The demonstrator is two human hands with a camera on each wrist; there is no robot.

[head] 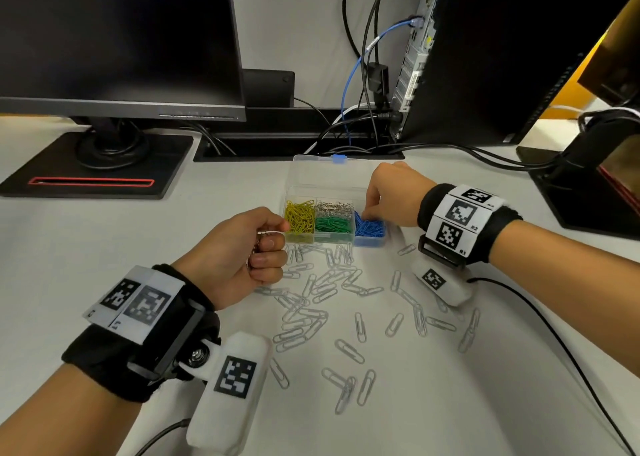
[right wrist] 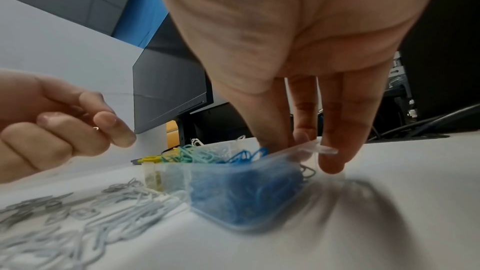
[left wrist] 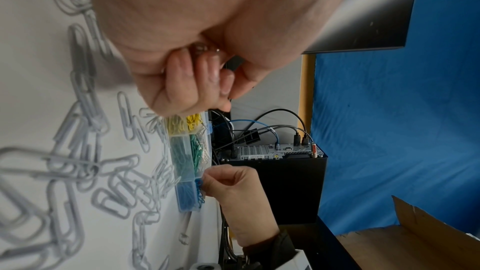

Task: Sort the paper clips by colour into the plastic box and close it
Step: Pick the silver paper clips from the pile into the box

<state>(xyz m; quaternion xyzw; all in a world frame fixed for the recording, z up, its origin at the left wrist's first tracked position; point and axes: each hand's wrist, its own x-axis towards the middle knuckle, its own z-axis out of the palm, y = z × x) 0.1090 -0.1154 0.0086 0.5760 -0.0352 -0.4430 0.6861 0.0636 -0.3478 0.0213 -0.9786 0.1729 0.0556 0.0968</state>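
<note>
The left hand grips a clutch of pale paper clips beside the open plastic box mid-counter, apparently to feed its compartments, while the right hand pinches blue clips into the box's right-end cell.

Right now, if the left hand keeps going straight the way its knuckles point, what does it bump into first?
Probably the plastic box: the left hand, gripping silver clips, points at the yellow clips at the near end. Its height above the rim is unclear.
</note>
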